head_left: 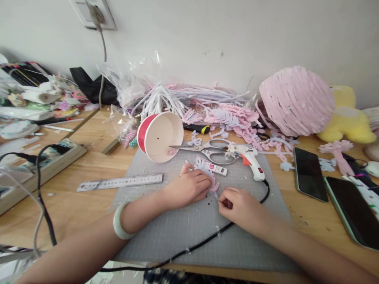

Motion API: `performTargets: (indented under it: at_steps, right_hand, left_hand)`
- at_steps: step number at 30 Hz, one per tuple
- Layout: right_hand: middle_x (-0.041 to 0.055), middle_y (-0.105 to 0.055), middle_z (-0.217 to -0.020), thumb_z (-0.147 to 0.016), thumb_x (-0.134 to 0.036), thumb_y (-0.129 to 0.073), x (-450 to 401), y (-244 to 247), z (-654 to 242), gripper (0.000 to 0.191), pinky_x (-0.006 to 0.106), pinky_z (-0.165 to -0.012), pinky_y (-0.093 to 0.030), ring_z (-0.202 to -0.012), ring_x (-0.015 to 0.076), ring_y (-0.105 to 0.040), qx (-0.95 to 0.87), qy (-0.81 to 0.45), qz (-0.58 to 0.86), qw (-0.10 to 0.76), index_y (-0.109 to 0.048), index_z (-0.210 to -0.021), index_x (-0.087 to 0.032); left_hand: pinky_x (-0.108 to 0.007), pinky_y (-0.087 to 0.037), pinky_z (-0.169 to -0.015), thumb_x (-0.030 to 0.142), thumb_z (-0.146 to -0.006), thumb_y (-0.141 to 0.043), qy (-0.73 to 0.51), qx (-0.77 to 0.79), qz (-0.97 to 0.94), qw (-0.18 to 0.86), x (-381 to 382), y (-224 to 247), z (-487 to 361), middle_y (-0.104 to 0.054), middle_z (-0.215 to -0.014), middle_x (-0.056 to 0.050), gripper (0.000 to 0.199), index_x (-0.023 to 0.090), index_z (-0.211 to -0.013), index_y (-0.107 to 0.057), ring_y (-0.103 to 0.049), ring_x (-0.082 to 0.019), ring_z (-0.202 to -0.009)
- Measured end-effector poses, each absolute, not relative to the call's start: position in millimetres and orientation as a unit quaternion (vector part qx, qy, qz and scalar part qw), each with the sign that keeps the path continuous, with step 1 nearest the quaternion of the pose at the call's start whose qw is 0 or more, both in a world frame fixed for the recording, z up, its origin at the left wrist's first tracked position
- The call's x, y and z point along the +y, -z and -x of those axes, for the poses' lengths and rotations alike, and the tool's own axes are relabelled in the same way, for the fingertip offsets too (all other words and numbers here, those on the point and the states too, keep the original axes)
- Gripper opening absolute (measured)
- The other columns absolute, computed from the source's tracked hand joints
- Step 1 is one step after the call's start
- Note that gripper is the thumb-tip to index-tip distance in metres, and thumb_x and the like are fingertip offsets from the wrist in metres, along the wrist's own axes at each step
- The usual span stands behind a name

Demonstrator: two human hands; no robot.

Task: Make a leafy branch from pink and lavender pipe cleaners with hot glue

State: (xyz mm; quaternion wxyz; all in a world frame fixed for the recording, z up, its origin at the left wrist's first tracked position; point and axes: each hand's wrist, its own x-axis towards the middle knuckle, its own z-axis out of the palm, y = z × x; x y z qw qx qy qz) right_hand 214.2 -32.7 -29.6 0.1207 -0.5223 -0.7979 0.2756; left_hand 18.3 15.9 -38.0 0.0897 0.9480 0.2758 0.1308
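Note:
My left hand (191, 188) is closed over a looped pink and pale lilac chenille-stem piece (213, 185), which lies low over the grey cutting mat (251, 240). Its fingers cover much of the piece. Just to the right, my right hand (241, 203) is closed in a pinch on a thin pale end of the piece. A small white item with a pink print (218, 169) lies beyond the left hand. Farther back are large scissors (204, 149) and a white hot glue gun (251, 159) with an orange trigger.
A red-and-white paper tub (164, 138) lies tipped on its side behind a steel ruler (121, 182). Chenille stems (166, 100) and a big pink wrapped ball (297, 100) stand at the wall. Two phones (310, 173) lie right. The black cord (204, 245) crosses the mat; a power strip (41, 169) sits left.

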Motion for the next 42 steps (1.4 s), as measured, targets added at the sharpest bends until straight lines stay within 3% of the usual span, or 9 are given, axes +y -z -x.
performTargets:
  at_steps: [4, 15, 20, 22, 25, 31, 42]
  right_hand:
    - [-0.0028, -0.053, -0.059, -0.068, -0.005, -0.052, -34, 32, -213, 0.016, 0.022, -0.056, -0.035, -0.056, 0.0101, -0.048, -0.787, -0.29, 0.53, 0.125, -0.054, -0.06, -0.018]
    - [-0.0007, -0.058, -0.068, -0.077, -0.01, -0.053, -36, 31, -214, 0.014, 0.022, -0.059, -0.039, -0.06, 0.0107, -0.052, -0.794, -0.31, 0.507, 0.128, -0.062, -0.07, -0.018]
    - [0.0021, -0.065, -0.08, -0.082, -0.016, -0.052, -35, 19, -221, 0.016, 0.024, -0.068, -0.043, -0.074, 0.0134, -0.059, -0.81, -0.333, 0.47, 0.109, -0.068, -0.081, -0.019]
    - [0.0009, -0.065, -0.075, -0.083, -0.018, -0.052, -33, 11, -226, 0.018, 0.023, -0.065, -0.043, -0.07, 0.0131, -0.06, -0.815, -0.338, 0.464, 0.081, -0.068, -0.077, -0.02]
    - [0.0, -0.064, -0.072, -0.083, -0.019, -0.052, -26, 6, -233, 0.016, 0.024, -0.061, -0.043, -0.065, 0.013, -0.059, -0.806, -0.288, 0.509, 0.093, -0.066, -0.076, -0.019]
    - [0.005, -0.065, -0.102, -0.088, -0.018, -0.048, -16, 23, -233, 0.021, 0.032, -0.077, -0.049, -0.087, 0.0189, -0.063, -0.829, -0.173, 0.509, 0.153, -0.062, -0.104, -0.018]
    - [0.005, -0.066, -0.101, -0.087, -0.015, -0.049, -13, 37, -226, 0.021, 0.034, -0.07, -0.054, -0.082, 0.0209, -0.066, -0.841, -0.131, 0.506, 0.141, -0.064, -0.101, -0.018]
  left_hand:
    - [-0.036, -0.022, -0.082, 0.017, -0.089, -0.045, -0.166, 0.319, -0.927, 0.106, 20, 37, -17, -0.068, -0.094, 0.0, 0.009, 0.018, -0.087, -0.054, -0.06, -0.016, -0.085]
    - [-0.036, -0.018, -0.086, 0.02, -0.091, -0.048, -0.178, 0.279, -0.921, 0.205, 18, 32, -10, -0.067, -0.101, 0.0, 0.009, 0.021, -0.092, -0.057, -0.057, -0.017, -0.098]
    - [-0.037, -0.016, -0.088, 0.02, -0.092, -0.047, -0.183, 0.263, -0.931, 0.176, 16, 35, -11, -0.068, -0.101, 0.0, 0.01, 0.021, -0.093, -0.057, -0.059, -0.017, -0.096]
    - [-0.038, -0.014, -0.089, 0.021, -0.092, -0.046, -0.188, 0.262, -0.933, 0.159, 15, 36, -10, -0.068, -0.099, 0.001, 0.01, 0.02, -0.093, -0.057, -0.06, -0.016, -0.095]
    - [-0.038, -0.014, -0.089, 0.021, -0.093, -0.046, -0.181, 0.26, -0.937, 0.146, 15, 37, -11, -0.068, -0.098, 0.001, 0.011, 0.02, -0.093, -0.057, -0.059, -0.016, -0.094]
    - [-0.038, -0.015, -0.088, 0.021, -0.092, -0.047, -0.173, 0.28, -0.933, 0.147, 15, 37, -14, -0.068, -0.098, 0.0, 0.009, 0.02, -0.092, -0.057, -0.059, -0.017, -0.092]
    - [-0.038, -0.017, -0.089, 0.023, -0.09, -0.051, -0.156, 0.296, -0.93, 0.152, 15, 37, -16, -0.066, -0.104, 0.001, 0.01, 0.022, -0.092, -0.061, -0.058, -0.017, -0.095]
